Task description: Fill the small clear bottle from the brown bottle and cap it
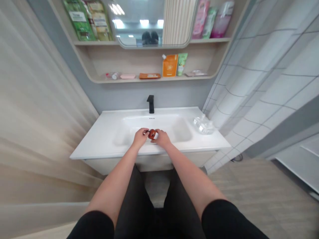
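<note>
A small, glossy round red object [152, 134] sits pinched between my left hand [141, 137] and right hand [161, 138], fingers closed on it from both sides, above the smooth white basin [161, 124]. Open room surrounds them; the matte black faucet [150, 103] stands beyond.

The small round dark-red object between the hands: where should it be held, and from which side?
Probably pinch the small round dark-red object from its left and right sides, like the left hand and right hand: its round shape fits fingertips.
</note>
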`<action>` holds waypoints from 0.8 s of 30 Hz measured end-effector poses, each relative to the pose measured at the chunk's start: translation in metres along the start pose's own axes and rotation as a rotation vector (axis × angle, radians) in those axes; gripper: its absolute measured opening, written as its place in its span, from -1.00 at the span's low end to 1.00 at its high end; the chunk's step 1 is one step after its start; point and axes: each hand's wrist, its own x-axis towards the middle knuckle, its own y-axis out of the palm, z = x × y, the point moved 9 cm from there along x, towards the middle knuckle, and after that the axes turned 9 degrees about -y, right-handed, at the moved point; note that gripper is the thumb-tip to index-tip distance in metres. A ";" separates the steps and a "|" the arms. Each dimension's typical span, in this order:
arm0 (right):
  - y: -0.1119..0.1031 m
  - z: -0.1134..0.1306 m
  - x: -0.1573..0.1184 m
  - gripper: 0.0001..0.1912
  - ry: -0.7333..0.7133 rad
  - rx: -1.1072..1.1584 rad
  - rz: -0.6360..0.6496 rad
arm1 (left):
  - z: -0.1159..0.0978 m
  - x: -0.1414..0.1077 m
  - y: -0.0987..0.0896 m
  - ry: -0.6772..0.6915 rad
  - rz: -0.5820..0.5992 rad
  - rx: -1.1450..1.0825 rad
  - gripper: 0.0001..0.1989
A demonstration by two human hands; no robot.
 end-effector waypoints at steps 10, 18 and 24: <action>-0.001 0.000 0.001 -0.22 -0.015 0.033 -0.012 | 0.010 0.003 -0.003 -0.006 -0.029 -0.022 -0.84; -0.010 -0.010 -0.003 -0.19 0.112 0.198 -0.091 | 0.011 0.005 -0.005 -0.084 -0.018 -0.069 -0.50; -0.030 -0.007 -0.010 -0.13 0.142 0.276 -0.247 | 0.023 -0.019 -0.011 -0.177 0.193 0.605 -0.54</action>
